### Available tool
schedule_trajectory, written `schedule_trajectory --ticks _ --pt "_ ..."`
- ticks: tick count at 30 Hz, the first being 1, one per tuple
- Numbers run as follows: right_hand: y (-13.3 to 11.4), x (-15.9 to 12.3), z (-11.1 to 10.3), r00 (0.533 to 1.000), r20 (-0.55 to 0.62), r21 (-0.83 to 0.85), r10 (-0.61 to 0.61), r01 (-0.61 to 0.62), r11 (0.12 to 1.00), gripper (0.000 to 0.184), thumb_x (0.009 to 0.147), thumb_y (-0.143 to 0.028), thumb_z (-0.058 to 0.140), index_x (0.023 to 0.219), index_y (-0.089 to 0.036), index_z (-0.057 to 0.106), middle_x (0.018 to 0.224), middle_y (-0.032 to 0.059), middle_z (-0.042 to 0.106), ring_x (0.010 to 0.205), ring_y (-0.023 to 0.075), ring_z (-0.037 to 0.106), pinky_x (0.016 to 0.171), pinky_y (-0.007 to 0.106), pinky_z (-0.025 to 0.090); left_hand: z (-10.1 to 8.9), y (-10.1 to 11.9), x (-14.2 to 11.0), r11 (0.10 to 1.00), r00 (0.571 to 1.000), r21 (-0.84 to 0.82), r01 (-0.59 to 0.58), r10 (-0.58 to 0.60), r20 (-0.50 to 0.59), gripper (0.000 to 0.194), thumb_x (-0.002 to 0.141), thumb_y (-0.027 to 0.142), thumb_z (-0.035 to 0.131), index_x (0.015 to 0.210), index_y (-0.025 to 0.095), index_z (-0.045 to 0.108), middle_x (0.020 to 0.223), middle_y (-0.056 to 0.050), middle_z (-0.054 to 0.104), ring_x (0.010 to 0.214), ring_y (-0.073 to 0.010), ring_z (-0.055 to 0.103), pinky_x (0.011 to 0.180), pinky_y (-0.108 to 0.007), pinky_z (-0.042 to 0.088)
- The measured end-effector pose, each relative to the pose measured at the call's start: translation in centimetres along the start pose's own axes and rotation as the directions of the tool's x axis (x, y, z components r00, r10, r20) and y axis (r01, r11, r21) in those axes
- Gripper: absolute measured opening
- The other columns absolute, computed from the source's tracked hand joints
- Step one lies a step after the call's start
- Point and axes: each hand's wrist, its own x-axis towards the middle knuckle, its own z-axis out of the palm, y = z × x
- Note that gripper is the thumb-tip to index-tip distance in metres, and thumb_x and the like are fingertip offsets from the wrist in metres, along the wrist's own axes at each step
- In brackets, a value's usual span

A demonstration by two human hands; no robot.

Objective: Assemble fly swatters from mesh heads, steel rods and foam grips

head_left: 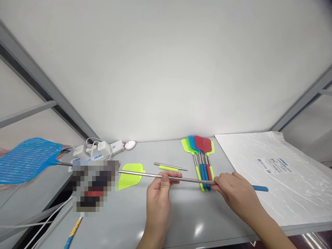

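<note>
A blue fly swatter (31, 160) with a long metal telescopic shaft stretches nearly level across the view. My left hand (159, 197) is closed around the middle of the shaft, thumb on top. Further right, my right hand (234, 193) grips the shaft by the handle, and the blue handle end (260, 188) sticks out beyond it. On the table behind lie a loose yellow-green swatter head (132, 174), a thin metal rod (168, 166) and a yellow-green handle sleeve (168, 168). Several finished-looking swatters (203, 145) in red, blue, green and yellow-green lie together beyond my hands.
A white plastic-wrapped package (293, 193) with a label covers the right side of the table. At the back left are a power strip (116, 147) with chargers and a white mouse (130, 144). A pixelated patch hides part of the left side; cables hang below.
</note>
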Motion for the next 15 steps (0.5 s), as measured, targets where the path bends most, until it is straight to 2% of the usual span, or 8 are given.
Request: schedule_trajectory --ticks 4,9,11,12,15 --pt "1.4 -1.0 -0.2 0.999 -0.041 -0.019 0.002 -0.002 1.0 0.027 0.1 -0.03 0.044 0.08 -0.019 0.057 0.061 -0.0019 0.047 0.056 0.0152 0.035 0.059 0.029 0.023 -0.4 0.6 0.2 0.996 1.0 -0.09 0.009 -0.01 -0.01 0.033 0.093 0.045 0.054 0.086 0.017 0.07 0.093 -0.007 0.067 0.088 -0.0199 0.063 0.077 -0.032 0.053" --pt "2.0 -1.6 0.5 0.994 -0.061 0.016 0.093 -0.092 0.996 0.029 0.099 -0.035 0.047 0.076 -0.018 0.055 0.062 -0.0012 0.049 0.056 0.0148 0.038 0.059 0.028 0.026 -0.3 0.0 0.8 0.985 0.995 -0.156 -0.069 0.057 -0.079 0.032 0.092 0.047 0.055 0.089 0.019 0.069 0.091 -0.004 0.067 0.089 -0.0176 0.064 0.087 -0.031 0.052" --pt "1.6 -1.5 0.7 0.993 -0.054 0.024 0.102 -0.1 0.995 0.029 0.099 -0.035 0.047 0.077 -0.019 0.056 0.062 -0.001 0.049 0.057 0.0152 0.039 0.06 0.028 0.026 0.5 -0.6 0.8 0.994 0.999 -0.106 -0.034 0.033 -0.008 0.03 0.092 0.047 0.056 0.096 0.02 0.069 0.097 -0.005 0.069 0.092 -0.0181 0.065 0.089 -0.032 0.051" --pt "1.2 -1.3 0.9 0.994 -0.047 0.023 0.099 -0.098 0.995 0.029 0.099 -0.036 0.047 0.077 -0.019 0.057 0.063 -0.0008 0.05 0.057 0.0155 0.04 0.06 0.029 0.026 1.0 -0.9 0.7 0.998 0.997 -0.06 0.002 0.002 0.074 0.029 0.091 0.046 0.058 0.099 0.02 0.069 0.102 -0.006 0.069 0.094 -0.0192 0.065 0.09 -0.032 0.051" --pt "0.0 -0.7 1.0 0.996 -0.03 0.008 0.087 -0.087 0.996 0.031 0.099 -0.038 0.046 0.076 -0.019 0.057 0.063 -0.0006 0.052 0.058 0.0161 0.043 0.059 0.03 0.025 2.7 -1.5 0.4 0.992 0.948 0.1 0.071 -0.098 0.302 0.031 0.093 0.044 0.054 0.099 0.019 0.072 0.104 -0.008 0.07 0.099 -0.0223 0.065 0.09 -0.034 0.05"
